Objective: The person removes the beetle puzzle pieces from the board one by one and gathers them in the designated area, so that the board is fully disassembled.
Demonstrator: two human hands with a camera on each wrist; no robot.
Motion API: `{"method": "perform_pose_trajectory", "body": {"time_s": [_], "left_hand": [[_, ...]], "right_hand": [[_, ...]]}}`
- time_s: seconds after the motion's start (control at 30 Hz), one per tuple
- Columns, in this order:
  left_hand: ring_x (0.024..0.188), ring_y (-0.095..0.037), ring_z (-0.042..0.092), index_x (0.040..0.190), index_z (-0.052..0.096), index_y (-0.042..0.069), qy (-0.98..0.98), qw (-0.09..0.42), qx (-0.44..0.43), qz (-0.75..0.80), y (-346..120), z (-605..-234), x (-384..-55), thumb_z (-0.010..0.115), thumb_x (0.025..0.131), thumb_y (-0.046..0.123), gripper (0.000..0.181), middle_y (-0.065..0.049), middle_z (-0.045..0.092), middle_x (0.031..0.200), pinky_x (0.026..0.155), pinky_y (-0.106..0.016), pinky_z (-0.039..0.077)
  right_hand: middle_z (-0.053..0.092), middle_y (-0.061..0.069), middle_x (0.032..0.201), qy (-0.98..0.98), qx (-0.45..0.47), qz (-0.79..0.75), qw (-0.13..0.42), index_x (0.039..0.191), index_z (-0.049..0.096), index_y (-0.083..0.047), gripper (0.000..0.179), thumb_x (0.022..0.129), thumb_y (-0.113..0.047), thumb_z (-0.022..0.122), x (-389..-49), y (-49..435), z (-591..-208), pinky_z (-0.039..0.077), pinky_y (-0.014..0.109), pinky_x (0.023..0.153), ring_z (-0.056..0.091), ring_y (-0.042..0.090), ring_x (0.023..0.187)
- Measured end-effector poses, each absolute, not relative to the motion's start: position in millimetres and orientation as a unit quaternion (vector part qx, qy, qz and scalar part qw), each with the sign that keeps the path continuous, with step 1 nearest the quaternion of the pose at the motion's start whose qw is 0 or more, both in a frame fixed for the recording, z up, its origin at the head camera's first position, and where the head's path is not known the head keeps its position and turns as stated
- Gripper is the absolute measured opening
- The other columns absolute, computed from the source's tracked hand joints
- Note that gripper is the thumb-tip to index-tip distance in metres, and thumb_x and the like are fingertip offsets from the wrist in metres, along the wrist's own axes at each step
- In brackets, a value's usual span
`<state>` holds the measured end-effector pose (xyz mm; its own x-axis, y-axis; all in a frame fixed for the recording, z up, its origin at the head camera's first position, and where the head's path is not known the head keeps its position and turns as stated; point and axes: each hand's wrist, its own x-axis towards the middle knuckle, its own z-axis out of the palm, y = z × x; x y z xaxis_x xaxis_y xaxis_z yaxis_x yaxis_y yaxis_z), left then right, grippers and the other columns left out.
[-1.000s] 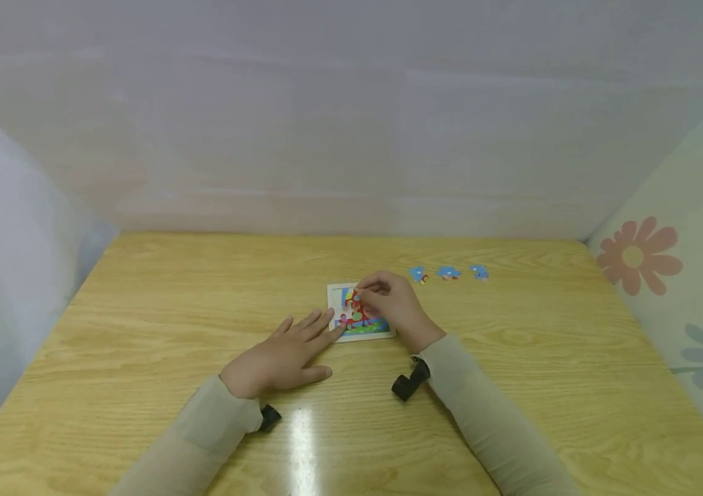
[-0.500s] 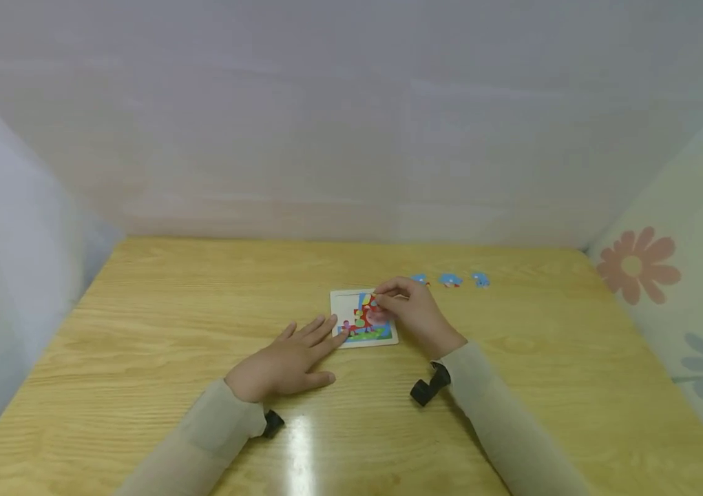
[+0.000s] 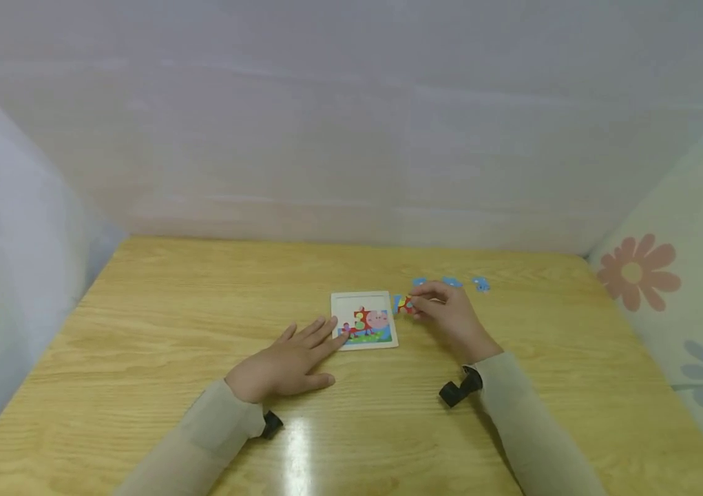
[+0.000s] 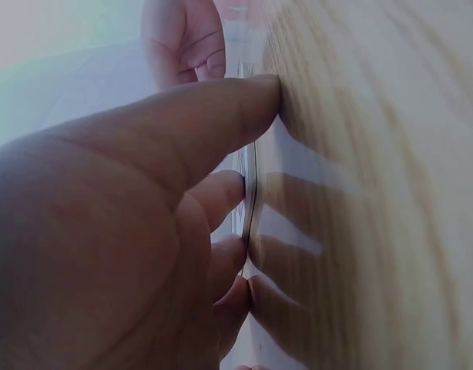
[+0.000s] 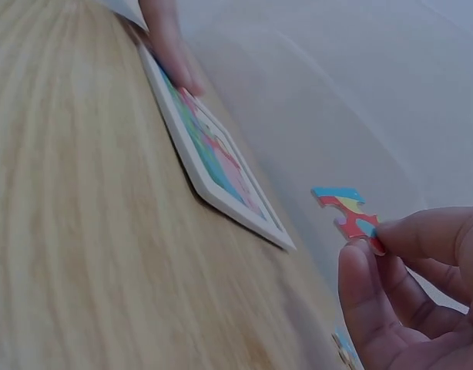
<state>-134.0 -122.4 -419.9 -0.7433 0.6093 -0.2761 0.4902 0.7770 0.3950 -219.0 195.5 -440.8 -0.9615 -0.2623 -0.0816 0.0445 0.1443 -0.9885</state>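
A white-framed jigsaw tray (image 3: pixel 346 306) lies on the table, its lower part filled with pieces showing a pink face, red shapes and green ground. My left hand (image 3: pixel 283 365) is spread flat, with straight fingertips resting on the tray's left edge. Just right of the tray, my right hand (image 3: pixel 453 318) pinches a puzzle piece (image 3: pixel 403 304) between thumb and fingers. In the right wrist view this puzzle piece (image 5: pixel 352 214) is blue, yellow and red, raised above the table. The left wrist view has the left hand's fingers (image 4: pixel 229 258) along the tray's edge.
Behind the right hand lie three loose blue puzzle pieces; the rightmost piece (image 3: pixel 481 284) shows fully, the others are partly covered. The wooden table (image 3: pixel 171 310) meets a pale cloth backdrop (image 3: pixel 351 138) behind, with a flower-printed cloth (image 3: pixel 667 331) at the right.
My right hand has moved right, off the tray, carrying the puzzle piece with it. The tray's upper part now shows bare white. My left hand stays at the tray's edge.
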Motion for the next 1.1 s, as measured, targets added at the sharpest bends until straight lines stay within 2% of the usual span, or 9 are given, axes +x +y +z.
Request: {"method": "perform_pose_trajectory", "body": {"time_s": [0.4,0.77,1.1], "left_hand": [[0.156,-0.031,0.004,0.164,0.017,0.023,0.92,0.202,0.295,0.162,-125.8,-425.2,-132.6,0.054,0.104,0.046,0.074,-0.007,0.003,0.171,0.121,-0.064,0.005],[0.156,-0.033,0.004,0.164,0.018,0.022,0.919,0.199,0.299,0.161,-125.5,-425.0,-134.3,0.054,0.104,0.045,0.074,-0.008,0.003,0.171,0.12,-0.064,0.005],[0.156,-0.032,0.003,0.164,0.018,0.022,0.917,0.202,0.301,0.164,-124.0,-425.2,-137.2,0.054,0.104,0.046,0.074,-0.007,0.003,0.17,0.12,-0.065,0.003]], "right_hand": [[0.064,0.017,0.121,0.779,-0.068,-0.613,0.112,0.116,0.068,0.005,0.022,0.1,-0.009,0.066,-228.7,217.5,-444.9,0.06,0.032,0.083,0.068,0.021,0.096],[0.071,0.018,0.11,0.832,-0.04,-0.54,0.117,0.118,0.069,0.004,0.025,0.098,-0.011,0.069,-238.3,235.6,-441.4,0.061,0.03,0.077,0.072,0.02,0.085],[0.073,0.014,0.1,0.872,-0.042,-0.48,0.084,0.108,0.074,0.002,0.015,0.097,-0.007,0.068,-236.3,233.8,-441.9,0.058,0.029,0.072,0.068,0.017,0.077]]}}
